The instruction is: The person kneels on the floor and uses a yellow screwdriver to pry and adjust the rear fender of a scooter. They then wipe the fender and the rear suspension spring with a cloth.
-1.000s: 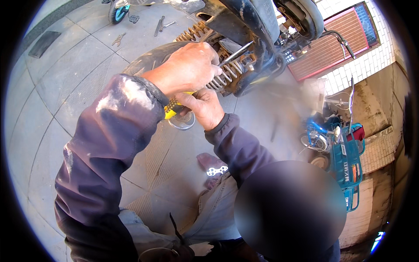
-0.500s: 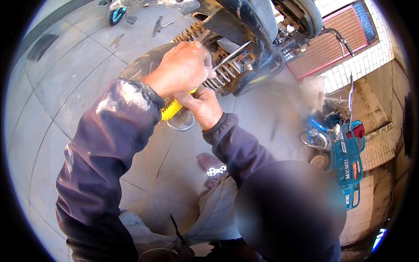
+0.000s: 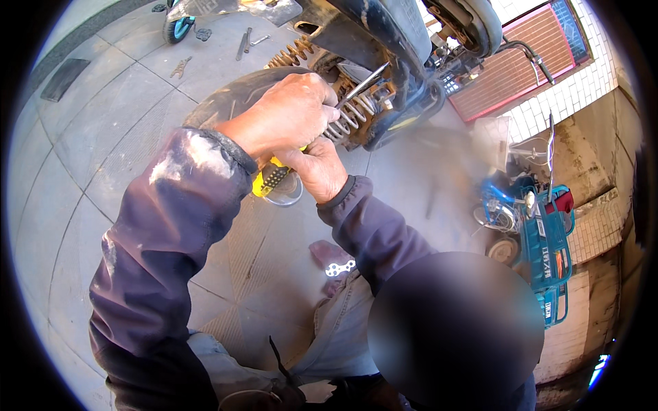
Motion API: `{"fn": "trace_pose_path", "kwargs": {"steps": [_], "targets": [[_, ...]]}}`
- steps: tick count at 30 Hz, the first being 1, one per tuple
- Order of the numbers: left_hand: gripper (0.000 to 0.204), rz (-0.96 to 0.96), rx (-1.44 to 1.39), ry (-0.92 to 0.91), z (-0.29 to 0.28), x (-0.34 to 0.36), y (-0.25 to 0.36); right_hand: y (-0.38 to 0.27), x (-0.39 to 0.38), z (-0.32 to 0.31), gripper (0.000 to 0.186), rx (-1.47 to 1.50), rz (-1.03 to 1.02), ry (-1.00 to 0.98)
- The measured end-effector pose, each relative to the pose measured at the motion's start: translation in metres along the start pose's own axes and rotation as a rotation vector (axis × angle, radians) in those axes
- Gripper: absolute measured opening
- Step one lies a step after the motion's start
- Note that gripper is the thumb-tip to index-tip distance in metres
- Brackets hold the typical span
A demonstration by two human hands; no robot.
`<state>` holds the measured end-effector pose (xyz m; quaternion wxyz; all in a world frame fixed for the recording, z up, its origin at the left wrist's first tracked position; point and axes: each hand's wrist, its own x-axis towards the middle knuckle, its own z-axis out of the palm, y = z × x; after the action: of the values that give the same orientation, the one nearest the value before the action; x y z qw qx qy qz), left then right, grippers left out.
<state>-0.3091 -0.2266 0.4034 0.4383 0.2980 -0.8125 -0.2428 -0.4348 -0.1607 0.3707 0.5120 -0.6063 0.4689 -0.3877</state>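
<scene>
A screwdriver with a long steel shaft (image 3: pixel 364 83) and a yellow handle with a black grip (image 3: pixel 269 179) slants across in front of a scooter; its middle is hidden by my hands. My left hand (image 3: pixel 291 109) is closed around the shaft, its fingers pressed together. Just below, my right hand (image 3: pixel 321 168) is closed about the upper end of the handle. The shaft's tip lies by the scooter's dark frame (image 3: pixel 404 41), though contact cannot be told. Behind my hands are a pale coil spring (image 3: pixel 353 118), a rusty coil spring (image 3: pixel 291 53) and the rear tyre (image 3: pixel 229 94).
Wrenches (image 3: pixel 247 42), pliers (image 3: pixel 181 68) and a dark flat piece (image 3: pixel 65 80) lie on the tiled floor. A small blue wheel (image 3: pixel 179 29) stands at the far left. At right stands a teal cargo vehicle (image 3: pixel 545 253). A dark blurred round patch (image 3: pixel 456 329) covers the lower right.
The yellow handle has turned, so its black dotted grip now faces up. My left hand has tilted slightly, and the shaft's tip has shifted a little left.
</scene>
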Motion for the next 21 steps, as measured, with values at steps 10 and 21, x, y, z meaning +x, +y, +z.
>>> {"fn": "trace_pose_path", "kwargs": {"steps": [10, 21], "targets": [[0.026, -0.142, 0.086, 0.081, 0.002, -0.002, 0.016, 0.006, -0.001, -0.002, 0.029, -0.047, -0.036, 0.107], [0.02, -0.008, -0.052, 0.073, -0.001, 0.001, 0.003, -0.006, -0.002, 0.001, 0.036, -0.021, -0.035, 0.052]]}}
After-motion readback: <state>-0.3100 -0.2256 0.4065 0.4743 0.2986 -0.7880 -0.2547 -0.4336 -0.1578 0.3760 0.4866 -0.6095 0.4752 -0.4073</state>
